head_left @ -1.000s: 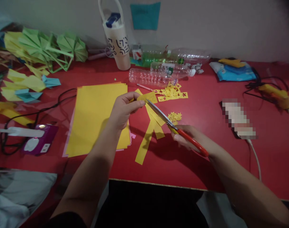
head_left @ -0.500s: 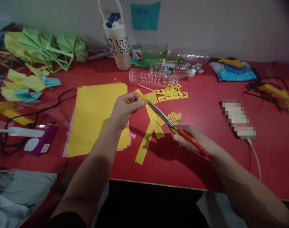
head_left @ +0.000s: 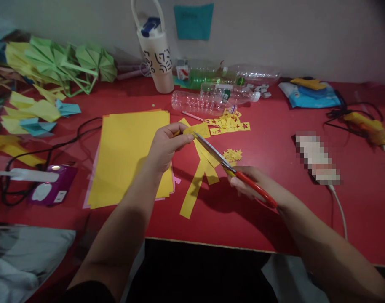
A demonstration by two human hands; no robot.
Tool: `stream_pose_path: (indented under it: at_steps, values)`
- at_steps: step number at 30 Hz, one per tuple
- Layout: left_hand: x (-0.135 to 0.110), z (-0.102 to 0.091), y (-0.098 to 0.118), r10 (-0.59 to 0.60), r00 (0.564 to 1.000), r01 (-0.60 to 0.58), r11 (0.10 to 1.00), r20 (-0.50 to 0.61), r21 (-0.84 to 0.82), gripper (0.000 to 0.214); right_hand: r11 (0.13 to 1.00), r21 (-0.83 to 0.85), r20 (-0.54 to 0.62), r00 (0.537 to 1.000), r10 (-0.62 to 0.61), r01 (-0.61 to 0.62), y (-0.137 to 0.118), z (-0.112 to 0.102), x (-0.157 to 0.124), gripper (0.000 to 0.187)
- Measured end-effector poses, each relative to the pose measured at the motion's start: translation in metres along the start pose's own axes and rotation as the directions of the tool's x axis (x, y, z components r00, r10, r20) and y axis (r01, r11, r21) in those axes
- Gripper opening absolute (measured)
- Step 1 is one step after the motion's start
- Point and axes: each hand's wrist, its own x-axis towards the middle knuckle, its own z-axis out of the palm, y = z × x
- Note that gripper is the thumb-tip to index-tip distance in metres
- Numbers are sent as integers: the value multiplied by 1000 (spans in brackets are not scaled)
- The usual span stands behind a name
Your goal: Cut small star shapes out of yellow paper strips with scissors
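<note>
My left hand (head_left: 165, 145) pinches a small yellow paper piece (head_left: 197, 129) above the red table (head_left: 274, 139). My right hand (head_left: 251, 183) grips red-handled scissors (head_left: 233, 170), whose blade tips meet the edge of that paper piece. Under the blades lie yellow paper strips (head_left: 197, 179). A small heap of cut yellow stars (head_left: 233, 155) sits just right of the blades. Yellow strips with star-shaped holes (head_left: 230, 124) lie farther back. A stack of yellow sheets (head_left: 129, 155) lies under my left forearm.
Folded green and yellow paper shapes (head_left: 60, 67) fill the back left. A white bottle carrier (head_left: 156, 54), clear plastic bottles (head_left: 211, 99), a pencil (head_left: 192, 115), a glue gun (head_left: 367, 124), a blue packet (head_left: 312, 94), a purple device (head_left: 52, 189) with cables, and a power strip (head_left: 317, 158) stand around.
</note>
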Motion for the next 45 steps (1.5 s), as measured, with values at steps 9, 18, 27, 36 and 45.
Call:
stream_pose_path:
  at_steps: [9, 18, 27, 36, 45]
  values:
    - [0, 0, 0, -8, 1000, 7, 1000, 11, 5, 14, 1000, 28, 14, 1000, -4, 4, -3, 0, -1, 54]
    - [0, 0, 1, -4, 1000, 4, 1000, 14, 7, 15, 998, 47, 15, 999, 41, -42, -1, 0, -1, 55]
    - [2, -3, -1, 8, 1000, -9, 1000, 28, 18, 13, 998, 50, 35, 999, 30, -32, 1, -1, 0, 53]
    - [2, -3, 0, -1, 1000, 0, 1000, 26, 23, 13, 999, 38, 24, 999, 36, -37, -2, 0, 0, 51]
    - [2, -5, -1, -13, 999, 12, 1000, 31, 4, 15, 1000, -11, 7, 1000, 8, -8, -1, -1, 1, 53]
